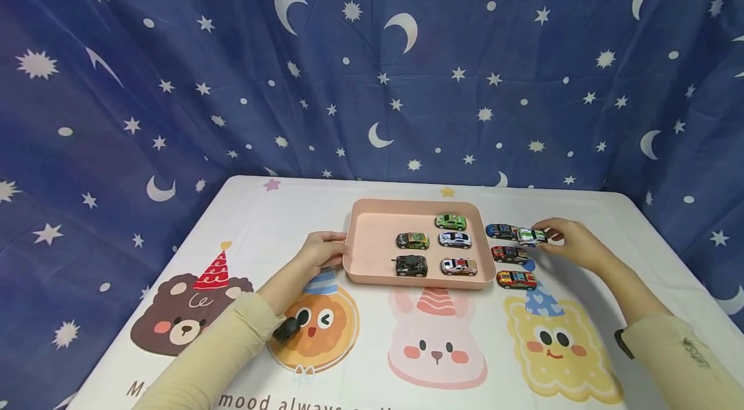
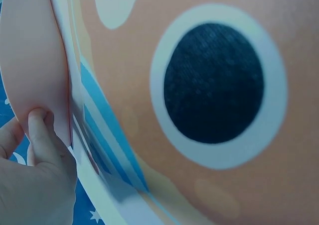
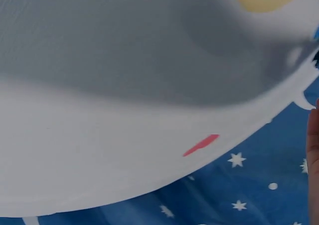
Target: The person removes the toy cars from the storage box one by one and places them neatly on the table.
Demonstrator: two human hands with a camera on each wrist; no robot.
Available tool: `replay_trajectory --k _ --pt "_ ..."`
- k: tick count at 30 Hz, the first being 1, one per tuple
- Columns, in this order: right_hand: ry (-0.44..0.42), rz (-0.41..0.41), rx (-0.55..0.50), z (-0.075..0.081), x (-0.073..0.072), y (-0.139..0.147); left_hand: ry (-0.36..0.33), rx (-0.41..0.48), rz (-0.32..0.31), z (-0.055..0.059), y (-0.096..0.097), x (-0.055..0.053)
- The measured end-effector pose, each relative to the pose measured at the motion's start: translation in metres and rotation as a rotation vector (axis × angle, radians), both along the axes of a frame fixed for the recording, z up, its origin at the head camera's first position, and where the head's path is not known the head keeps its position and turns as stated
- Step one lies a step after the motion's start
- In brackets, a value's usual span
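Observation:
A shallow pink tray (image 1: 372, 235) lies on the table, its left wall gripped by my left hand (image 1: 322, 250); the left wrist view shows the thumb (image 2: 41, 135) against the wall. Beyond the tray's right side, my right hand (image 1: 572, 243) pinches a white-and-green toy car (image 1: 530, 237). It is close beside a blue toy car (image 1: 502, 232). Below these are a red-and-black car (image 1: 509, 255) and a red-and-yellow car (image 1: 516, 279). The tray holds several toys, including a green car (image 1: 451, 222), a white car (image 1: 455, 240) and a dark tank (image 1: 410, 266).
A white tablecloth (image 1: 372, 345) with cartoon prints covers the table. Behind it hangs a blue curtain (image 1: 325, 74) with moons and stars. Only a sliver of my right hand enters the right wrist view, at its right edge.

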State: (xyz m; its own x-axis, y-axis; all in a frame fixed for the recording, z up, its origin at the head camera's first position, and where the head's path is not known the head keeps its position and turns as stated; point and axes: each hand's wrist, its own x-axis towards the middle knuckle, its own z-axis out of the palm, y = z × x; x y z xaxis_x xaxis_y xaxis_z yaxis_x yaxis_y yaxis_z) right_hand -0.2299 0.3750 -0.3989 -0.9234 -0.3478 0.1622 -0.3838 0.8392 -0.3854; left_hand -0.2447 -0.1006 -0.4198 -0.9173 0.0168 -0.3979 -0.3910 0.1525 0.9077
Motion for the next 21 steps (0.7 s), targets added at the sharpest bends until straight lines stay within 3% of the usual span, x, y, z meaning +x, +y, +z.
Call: replay_trajectory --k 11,21 --pt "-0.082 -0.02 0.095 -0.005 -0.014 0.024 0.004 0.002 -0.006 0.0 -0.001 0.001" --pt "-0.136 -0.015 0.087 -0.01 -0.03 0.033 0.003 -0.007 0.002 0.001 -0.002 0.001"
